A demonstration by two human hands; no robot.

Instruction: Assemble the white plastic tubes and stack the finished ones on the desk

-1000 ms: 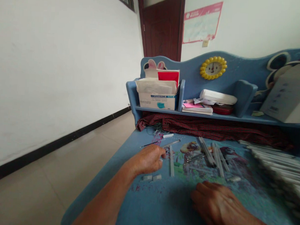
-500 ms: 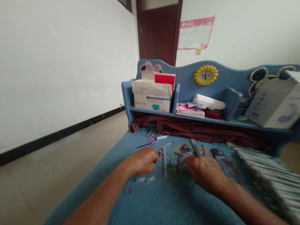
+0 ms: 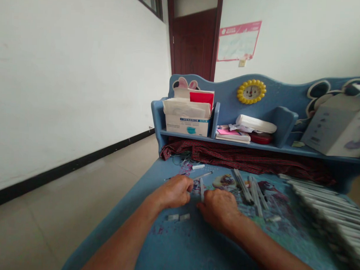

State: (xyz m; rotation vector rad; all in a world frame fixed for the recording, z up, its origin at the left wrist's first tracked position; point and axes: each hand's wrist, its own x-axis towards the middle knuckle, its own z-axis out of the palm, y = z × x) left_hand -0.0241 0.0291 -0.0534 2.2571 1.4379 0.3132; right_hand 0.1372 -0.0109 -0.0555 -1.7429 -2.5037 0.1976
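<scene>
My left hand rests on the blue desk with its fingers curled under, and what they hold, if anything, is hidden. My right hand lies just right of it, fingers bent down onto a thin white tube that pokes out between the two hands. Two small white caps lie just below my left hand. A loose bunch of white tubes lies to the right of my right hand.
A long stack of white tubes fills the desk's right side. Red checked cloth lies under the shelf. The shelf holds a mask box, books and a grey carton. Floor and white wall are on the left.
My right hand has moved left from the bunch of tubes to the single tube beside my left hand. The left hand has barely moved. The camera shifted slightly.
</scene>
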